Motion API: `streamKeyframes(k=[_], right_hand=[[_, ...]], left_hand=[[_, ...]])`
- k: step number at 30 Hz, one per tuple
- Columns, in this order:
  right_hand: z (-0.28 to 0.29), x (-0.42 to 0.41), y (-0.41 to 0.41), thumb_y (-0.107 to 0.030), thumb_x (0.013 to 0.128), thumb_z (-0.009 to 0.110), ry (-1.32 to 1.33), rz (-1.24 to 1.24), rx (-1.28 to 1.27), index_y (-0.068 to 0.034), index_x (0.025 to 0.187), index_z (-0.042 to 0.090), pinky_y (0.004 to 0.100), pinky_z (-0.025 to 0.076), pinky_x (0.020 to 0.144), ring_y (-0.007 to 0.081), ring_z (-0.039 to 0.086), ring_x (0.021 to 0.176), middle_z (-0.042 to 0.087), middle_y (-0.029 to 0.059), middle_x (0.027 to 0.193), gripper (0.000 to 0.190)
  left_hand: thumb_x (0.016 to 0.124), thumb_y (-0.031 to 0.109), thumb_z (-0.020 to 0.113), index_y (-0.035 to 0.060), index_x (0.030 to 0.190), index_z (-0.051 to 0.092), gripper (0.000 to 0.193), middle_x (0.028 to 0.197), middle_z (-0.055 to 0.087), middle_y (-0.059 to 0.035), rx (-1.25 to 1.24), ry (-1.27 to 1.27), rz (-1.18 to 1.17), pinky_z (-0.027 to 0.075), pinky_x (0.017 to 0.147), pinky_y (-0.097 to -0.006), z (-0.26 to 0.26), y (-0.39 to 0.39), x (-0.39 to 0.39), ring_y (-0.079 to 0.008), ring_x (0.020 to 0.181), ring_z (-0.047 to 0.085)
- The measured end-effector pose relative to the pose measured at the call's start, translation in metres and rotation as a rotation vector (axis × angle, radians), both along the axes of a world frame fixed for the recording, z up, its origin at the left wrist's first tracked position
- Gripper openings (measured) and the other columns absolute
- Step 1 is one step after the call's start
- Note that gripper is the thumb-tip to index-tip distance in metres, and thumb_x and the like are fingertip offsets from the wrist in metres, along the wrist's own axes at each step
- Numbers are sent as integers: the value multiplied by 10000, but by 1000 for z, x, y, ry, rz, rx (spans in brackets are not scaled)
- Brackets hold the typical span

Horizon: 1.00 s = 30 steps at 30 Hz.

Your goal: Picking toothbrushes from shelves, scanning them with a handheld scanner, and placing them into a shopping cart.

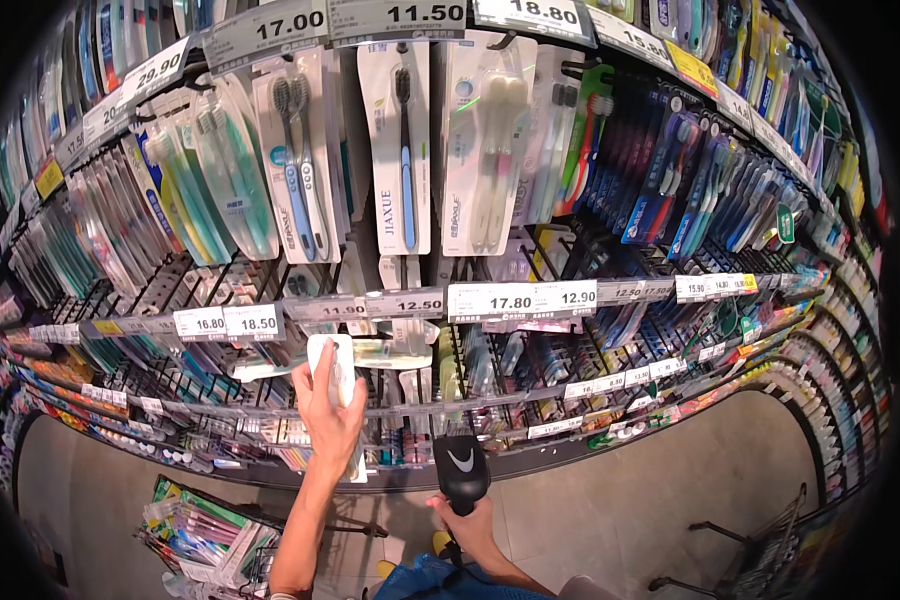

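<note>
My left hand grips a white blister pack, which looks like a toothbrush pack, just in front of the lower shelves. The fingers lie over its front, and its lower end shows below the wrist. In my right hand is a black handheld barcode scanner, its head pointing towards the rack and a cable trailing down. Ahead hang carded toothbrushes: a twin pack with blue and white handles, a single blue-handled one and a pale twin pack.
Price-label rails run across the curved rack above and below the hanging packs. At lower left stands a wire basket or cart piled with packaged goods. Another wire cart is at lower right on the tiled floor.
</note>
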State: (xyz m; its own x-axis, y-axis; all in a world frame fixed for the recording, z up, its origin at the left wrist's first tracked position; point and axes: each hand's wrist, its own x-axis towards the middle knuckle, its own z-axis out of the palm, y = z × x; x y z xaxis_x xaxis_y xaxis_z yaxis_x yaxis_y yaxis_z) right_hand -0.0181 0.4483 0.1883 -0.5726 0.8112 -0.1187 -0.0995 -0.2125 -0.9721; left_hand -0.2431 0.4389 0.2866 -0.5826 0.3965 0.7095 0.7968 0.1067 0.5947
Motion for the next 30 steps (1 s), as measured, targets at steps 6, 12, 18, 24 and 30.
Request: streamKeyframes(k=[6, 12, 18, 24, 30], right_hand=[[-8, 8, 6, -36, 807, 676, -40, -40, -36, 27, 931, 621, 210, 424, 472, 58, 550, 560, 676, 48, 771, 150], [0, 7, 12, -70, 826, 672, -12, -101, -74, 14, 815, 640, 211, 396, 430, 56, 520, 477, 620, 17, 640, 91], [-7, 6, 15, -62, 832, 657, -50, -50, -23, 22, 811, 629, 209, 415, 450, 60, 531, 495, 661, 47, 715, 90], [-11, 6, 14, -47, 825, 664, -19, -39, -61, 27, 929, 621, 211, 429, 462, 68, 551, 539, 671, 60, 777, 135], [-9, 6, 17, -67, 816, 677, 6, -72, -89, 18, 841, 616, 216, 429, 461, 68, 541, 509, 676, 67, 764, 108]], left_hand=[[695, -22, 684, 29, 1260, 513, 592, 1024, 450, -154, 176, 158, 59, 419, 789, -352, -5, 20, -25, -291, 897, 484], [701, 4, 676, -24, 1131, 538, 452, 1112, 482, -211, 154, 279, 47, 402, 875, -423, 1, 42, -43, -374, 996, 497], [707, 23, 650, -14, 1132, 558, 436, 1117, 550, -215, 136, 219, 14, 388, 922, -447, -4, 55, -48, -394, 1035, 495], [709, 40, 680, -23, 1121, 538, 440, 1115, 505, -220, 156, 226, -9, 383, 913, -432, -2, 50, -51, -394, 1021, 494], [703, 22, 685, -1, 1221, 490, 554, 1065, 485, -189, 116, 174, 13, 395, 874, -407, -19, 38, -28, -357, 977, 491]])
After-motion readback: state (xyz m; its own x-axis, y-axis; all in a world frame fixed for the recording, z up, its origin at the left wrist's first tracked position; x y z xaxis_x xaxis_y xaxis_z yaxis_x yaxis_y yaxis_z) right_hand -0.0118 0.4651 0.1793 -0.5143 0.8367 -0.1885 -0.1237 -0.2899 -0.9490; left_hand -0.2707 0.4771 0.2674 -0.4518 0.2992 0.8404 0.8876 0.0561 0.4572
